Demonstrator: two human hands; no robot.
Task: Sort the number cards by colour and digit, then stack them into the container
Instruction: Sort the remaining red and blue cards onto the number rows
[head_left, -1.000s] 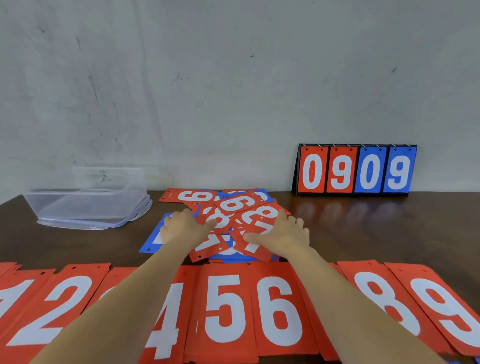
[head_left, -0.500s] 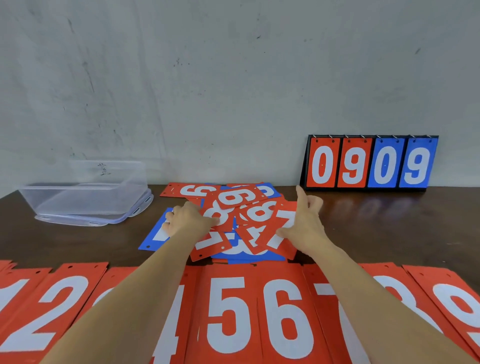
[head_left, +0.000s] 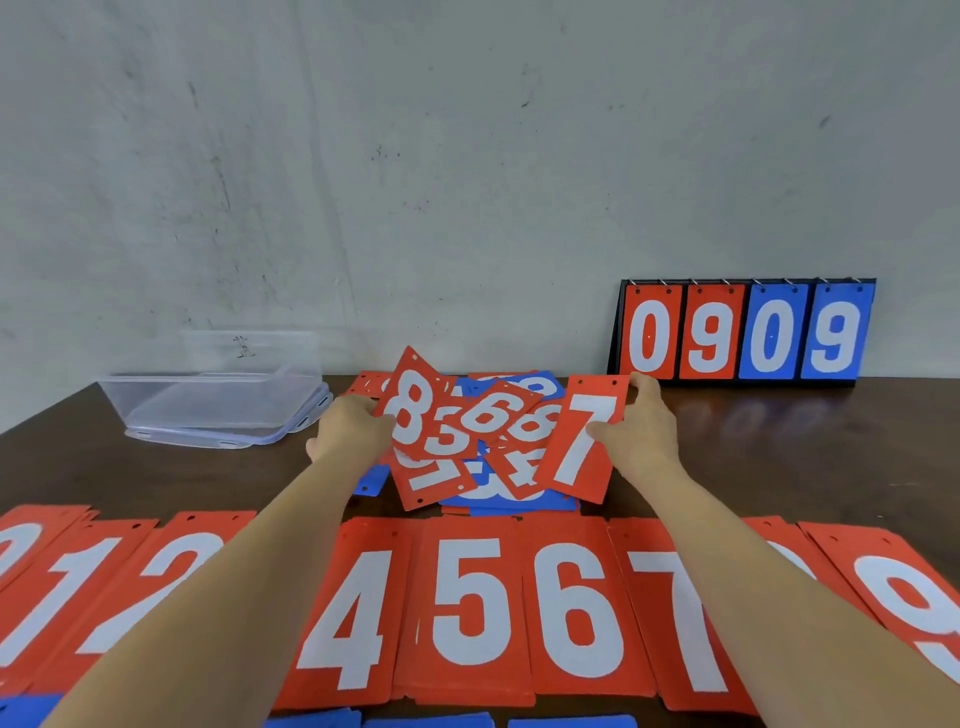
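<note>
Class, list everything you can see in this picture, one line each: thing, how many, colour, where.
red 7 card: one, red, lifted at pile's right.
red 8 card: one, red, tilted up at pile's left.
mixed pile: one, red and blue cards overlapping, table centre.
sorted row: one, red, near edge, digits rising left to right; arms hide part.
blue cards: several, blue, bottom edge.
container: one, clear, back left.
lid: one, clear, under container.
scoreboard: one, black frame, two red and two blue cards reading 0909, back right.
table: one, dark brown.
wall: one, grey, behind.
left hand: one, holds red 8 card.
right hand: one, pinches red 7 card.
</note>
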